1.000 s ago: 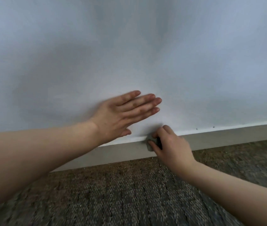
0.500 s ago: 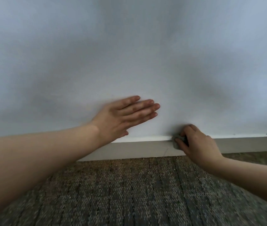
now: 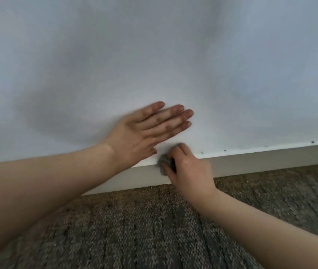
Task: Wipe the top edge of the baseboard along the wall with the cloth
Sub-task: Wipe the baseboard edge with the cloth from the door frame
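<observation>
A white baseboard [image 3: 261,162] runs along the foot of the pale wall [image 3: 154,55], rising toward the right. My right hand [image 3: 187,167] is shut on a small grey cloth [image 3: 163,162], which is pressed against the baseboard's top edge. Most of the cloth is hidden under the fingers. My left hand [image 3: 146,131] lies flat on the wall just above and left of the cloth, fingers stretched out together and holding nothing. Small dark specks [image 3: 225,150] dot the top edge to the right of the cloth.
Grey-brown carpet [image 3: 154,230] covers the floor up to the baseboard. My two forearms reach in from the lower left and lower right. Nothing else stands against the wall.
My right hand with the cloth slid right along the top edge, then back left, ending close under my left hand. The left hand stayed flat on the wall. The view tilted.
</observation>
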